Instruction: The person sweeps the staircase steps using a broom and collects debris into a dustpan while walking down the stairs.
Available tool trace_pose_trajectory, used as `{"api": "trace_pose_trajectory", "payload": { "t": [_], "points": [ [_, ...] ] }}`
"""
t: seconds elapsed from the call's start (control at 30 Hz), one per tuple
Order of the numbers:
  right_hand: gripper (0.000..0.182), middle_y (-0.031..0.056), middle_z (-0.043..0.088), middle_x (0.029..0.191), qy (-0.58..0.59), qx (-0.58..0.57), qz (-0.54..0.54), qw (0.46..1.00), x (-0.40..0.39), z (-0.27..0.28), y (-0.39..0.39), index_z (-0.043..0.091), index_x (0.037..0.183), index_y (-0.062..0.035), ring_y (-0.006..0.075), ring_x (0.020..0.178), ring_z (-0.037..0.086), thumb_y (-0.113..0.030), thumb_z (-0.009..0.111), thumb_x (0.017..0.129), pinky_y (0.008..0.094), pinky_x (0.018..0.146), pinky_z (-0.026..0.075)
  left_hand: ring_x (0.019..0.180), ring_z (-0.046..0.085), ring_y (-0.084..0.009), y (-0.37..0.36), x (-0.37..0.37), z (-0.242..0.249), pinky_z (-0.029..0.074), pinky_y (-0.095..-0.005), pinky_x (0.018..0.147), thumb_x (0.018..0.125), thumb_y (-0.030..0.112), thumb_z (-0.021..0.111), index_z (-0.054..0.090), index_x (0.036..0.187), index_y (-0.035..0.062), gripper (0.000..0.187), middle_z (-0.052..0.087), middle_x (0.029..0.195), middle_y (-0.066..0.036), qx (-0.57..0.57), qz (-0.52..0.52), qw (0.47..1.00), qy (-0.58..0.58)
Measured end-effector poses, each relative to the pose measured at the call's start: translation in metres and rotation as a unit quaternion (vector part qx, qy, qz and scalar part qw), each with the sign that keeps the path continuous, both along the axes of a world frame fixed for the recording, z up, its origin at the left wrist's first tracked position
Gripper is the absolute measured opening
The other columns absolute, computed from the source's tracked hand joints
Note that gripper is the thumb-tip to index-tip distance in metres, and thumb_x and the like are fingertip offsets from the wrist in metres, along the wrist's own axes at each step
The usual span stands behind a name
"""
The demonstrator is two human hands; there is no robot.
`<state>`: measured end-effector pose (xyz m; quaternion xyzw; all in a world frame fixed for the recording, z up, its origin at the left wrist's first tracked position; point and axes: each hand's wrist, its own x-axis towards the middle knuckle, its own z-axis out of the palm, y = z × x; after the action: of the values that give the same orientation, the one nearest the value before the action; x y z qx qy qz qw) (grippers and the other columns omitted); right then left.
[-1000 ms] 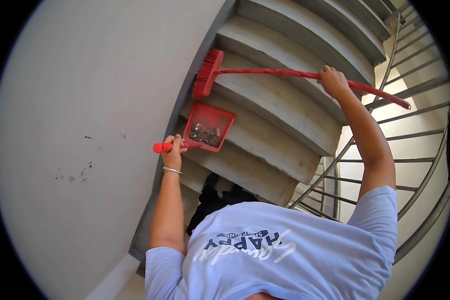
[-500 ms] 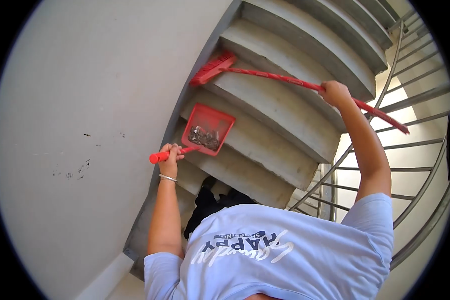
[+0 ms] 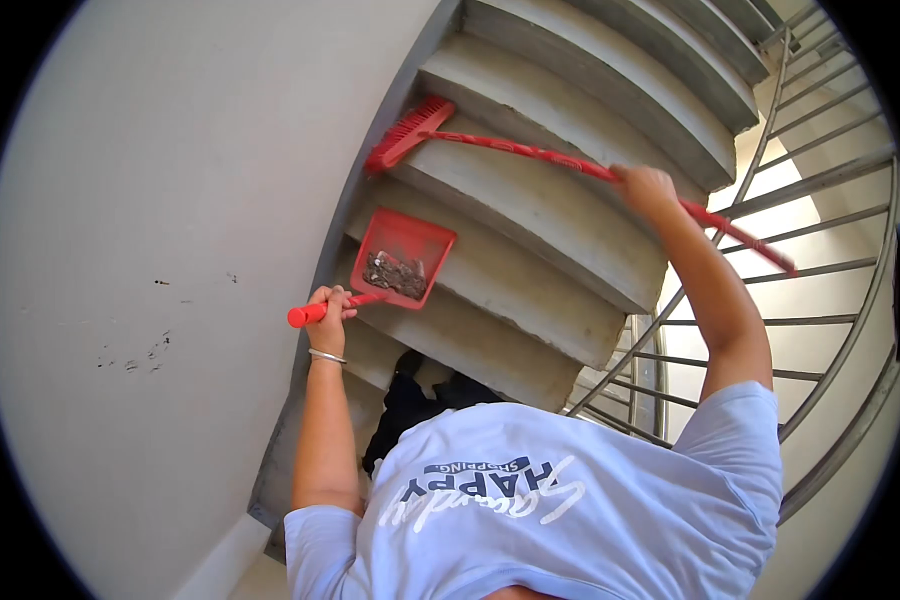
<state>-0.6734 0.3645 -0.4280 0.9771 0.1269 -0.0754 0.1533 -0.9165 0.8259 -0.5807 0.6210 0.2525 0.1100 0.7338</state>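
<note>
On shirt (image 3: 530,510), "HAPPY", perhaps "SHOPPING" above

— Any readable writing?

— Yes, only on the pale blue cotton T-shirt (image 3: 570,500), across the chest. Seen upside down from the head camera.

— Wording?

— "HAPPY" in dark navy block capitals, large. Just beside it, a small dark banner with "SHOPPING" in pale letters. Laid over both, a white brush-script word, too looping to make out with certainty.

— Anything else bearing text?

— Nothing legible. Dark scuff marks on the smooth off-white plaster wall (image 3: 150,250), shaped like specks and smudges, not letters. No label or brand readable on the red plastic dustpan (image 3: 400,255) or the red plastic long-handled broom (image 3: 410,130).
</note>
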Motion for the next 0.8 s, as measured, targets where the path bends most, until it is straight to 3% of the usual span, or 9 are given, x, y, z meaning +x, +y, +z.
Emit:
{"api": "trace_pose_trajectory", "payload": {
  "t": [0.13,0.23,0.37,0.43,0.5,0.53,0.67,0.8],
  "points": [
    [0.031,0.0118,0.067,0.091,0.016,0.029,-0.075,0.997,-0.086,0.023,-0.030,0.057,0.119,-0.0220,0.0326,0.087,0.064,-0.031,0.051,0.089,0.0448,0.074,0.050,0.075,0.060,-0.0131,0.001,-0.002,-0.004,0.053,-0.0245,0.058,0.091,0.018,0.057,0.052,0.071,0.0035,0.025,0.057,0.073,-0.006,-0.010,-0.003,1.000,-0.008],
    [0.035,0.0129,0.067,0.081,0.037,-0.041,-0.135,0.989,-0.147,0.071,-0.035,0.056,0.124,-0.0217,0.0326,0.077,0.065,-0.034,0.050,0.091,0.0437,0.068,0.050,0.075,0.060,-0.0131,0.003,-0.005,-0.006,0.054,-0.0243,0.059,0.090,0.018,0.058,0.053,0.071,0.0031,0.024,0.057,0.073,-0.006,-0.009,-0.010,1.000,-0.008],
    [0.038,0.0113,0.063,0.069,0.010,-0.036,-0.132,0.990,-0.196,0.093,-0.047,0.052,0.129,-0.0287,0.0283,0.067,0.064,-0.028,0.053,0.090,0.0421,0.062,0.050,0.077,0.061,-0.0142,0.000,-0.004,-0.008,0.054,-0.0250,0.061,0.091,0.018,0.058,0.053,0.072,0.0029,0.025,0.057,0.074,-0.006,-0.003,-0.018,1.000,-0.008],
    [0.040,0.0125,0.057,0.067,-0.030,-0.021,-0.096,0.995,-0.201,0.075,-0.043,0.055,0.126,-0.0325,0.0317,0.062,0.061,-0.024,0.058,0.087,0.0434,0.060,0.049,0.079,0.062,-0.0152,0.001,-0.003,-0.002,0.055,-0.0255,0.061,0.091,0.018,0.057,0.053,0.073,0.0025,0.025,0.058,0.075,-0.007,0.007,-0.046,0.999,-0.010],
    [0.039,0.0129,0.061,0.080,0.026,-0.006,-0.137,0.990,-0.187,0.053,-0.030,0.048,0.131,-0.0368,0.0310,0.073,0.064,-0.030,0.049,0.093,0.0429,0.062,0.050,0.080,0.062,-0.0156,-0.001,0.001,0.001,0.055,-0.0249,0.061,0.092,0.018,0.057,0.052,0.073,0.0023,0.025,0.058,0.076,-0.007,0.011,-0.049,0.999,-0.002],
    [0.038,0.0135,0.062,0.079,0.043,0.004,-0.161,0.986,-0.177,0.045,-0.015,0.048,0.131,-0.0368,0.0316,0.074,0.064,-0.030,0.048,0.094,0.0430,0.063,0.051,0.079,0.061,-0.0158,-0.001,0.002,0.001,0.055,-0.0244,0.060,0.092,0.018,0.057,0.052,0.073,0.0022,0.025,0.058,0.078,-0.008,0.008,-0.056,0.998,-0.003],
    [0.037,0.0123,0.067,0.084,0.009,0.086,-0.093,0.992,-0.127,-0.010,0.004,0.050,0.129,-0.0347,0.0299,0.077,0.065,-0.026,0.048,0.093,0.0420,0.061,0.049,0.075,0.059,-0.0146,0.001,0.013,0.000,0.054,-0.0243,0.058,0.092,0.018,0.057,0.052,0.073,0.0022,0.025,0.058,0.082,-0.009,0.015,-0.083,0.996,-0.005],
    [0.036,0.0092,0.068,0.086,0.015,0.086,-0.144,0.986,-0.104,-0.039,-0.004,0.052,0.127,-0.0341,0.0289,0.079,0.065,-0.026,0.049,0.092,0.0428,0.063,0.049,0.074,0.058,-0.0130,-0.003,0.027,0.004,0.053,-0.0234,0.055,0.092,0.018,0.057,0.051,0.073,0.0030,0.025,0.057,0.078,-0.007,0.016,-0.095,0.995,-0.002]
  ]
}}
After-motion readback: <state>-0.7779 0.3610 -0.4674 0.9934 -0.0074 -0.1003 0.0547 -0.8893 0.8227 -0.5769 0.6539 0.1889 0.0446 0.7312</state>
